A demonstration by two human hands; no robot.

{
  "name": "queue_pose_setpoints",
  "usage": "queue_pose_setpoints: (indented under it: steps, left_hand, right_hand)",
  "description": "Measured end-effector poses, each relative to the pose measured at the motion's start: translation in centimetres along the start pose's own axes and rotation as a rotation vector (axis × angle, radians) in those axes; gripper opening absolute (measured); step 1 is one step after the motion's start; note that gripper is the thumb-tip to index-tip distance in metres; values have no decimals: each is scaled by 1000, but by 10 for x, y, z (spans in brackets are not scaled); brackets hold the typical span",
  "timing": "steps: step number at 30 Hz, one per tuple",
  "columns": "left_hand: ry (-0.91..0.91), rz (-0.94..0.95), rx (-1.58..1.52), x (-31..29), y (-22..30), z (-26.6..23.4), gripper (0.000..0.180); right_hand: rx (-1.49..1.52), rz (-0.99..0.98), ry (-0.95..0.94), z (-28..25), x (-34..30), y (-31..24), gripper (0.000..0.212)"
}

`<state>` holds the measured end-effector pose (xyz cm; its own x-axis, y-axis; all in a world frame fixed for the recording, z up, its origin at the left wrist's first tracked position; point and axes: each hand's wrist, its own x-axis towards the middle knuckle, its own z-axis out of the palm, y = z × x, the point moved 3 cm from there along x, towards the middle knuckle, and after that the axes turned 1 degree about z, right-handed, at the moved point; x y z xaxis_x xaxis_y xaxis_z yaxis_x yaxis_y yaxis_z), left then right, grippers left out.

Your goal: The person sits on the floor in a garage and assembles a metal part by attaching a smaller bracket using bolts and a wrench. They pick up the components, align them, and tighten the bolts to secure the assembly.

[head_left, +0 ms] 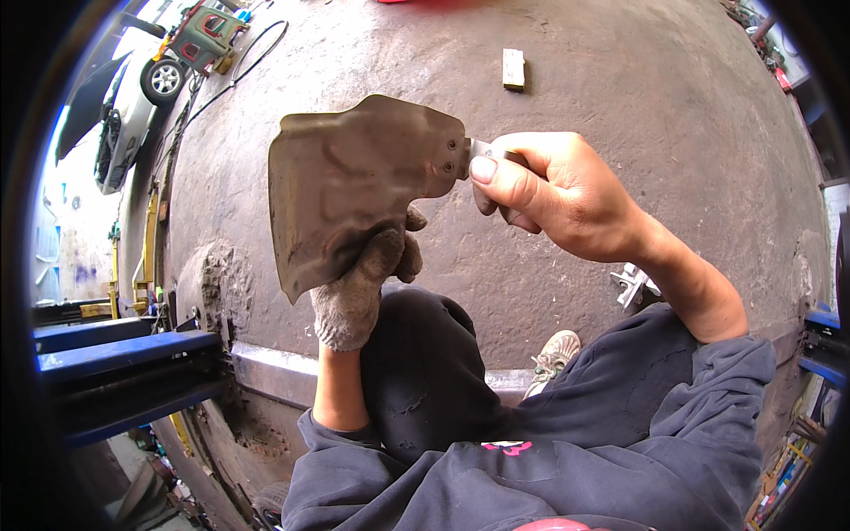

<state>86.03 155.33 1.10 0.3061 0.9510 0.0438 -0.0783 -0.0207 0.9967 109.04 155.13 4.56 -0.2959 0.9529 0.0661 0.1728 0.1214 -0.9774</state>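
Note:
A thin brown-grey metal heat shield (pixel 354 168), stamped with shallow dents and carrying two rivets near its right end, is held up above my knees. My left hand (pixel 359 288), in a dirty grey work glove, grips its lower edge, fingers partly hidden by the plate. On the shield's right side a short, brighter metal tab (pixel 478 149) sticks out. My bare right hand (pixel 553 190) pinches that tab between thumb and curled fingers. Part of the tab is covered by the fingers.
A white block (pixel 513 69) lies on the concrete floor ahead. Blue lift arms (pixel 128 352) stand at left, with another blue piece (pixel 823 341) at right. A metal part (pixel 633 285) lies beside my right knee. A car (pixel 124 119) is parked at far left.

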Motion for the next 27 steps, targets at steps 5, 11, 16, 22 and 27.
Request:
queue_pose_setpoints:
  steps: [5,11,16,22,27]
  left_hand:
    - [9,-7,18,0,-1,1,41]
    - [23,21,-4,1,0,3,41]
    - [31,28,3,1,-1,2,42]
    - [94,61,-43,1,6,12,43]
    - [29,20,-9,2,-4,-2,42]
  right_hand:
    - [-12,-13,12,-1,0,2,51]
    - [-20,-30,38,0,0,0,51]
    - [-40,-27,61,0,-1,-1,50]
    - [-22,-22,70,1,-2,-2,49]
    - [-63,-11,37,-2,-1,-1,48]
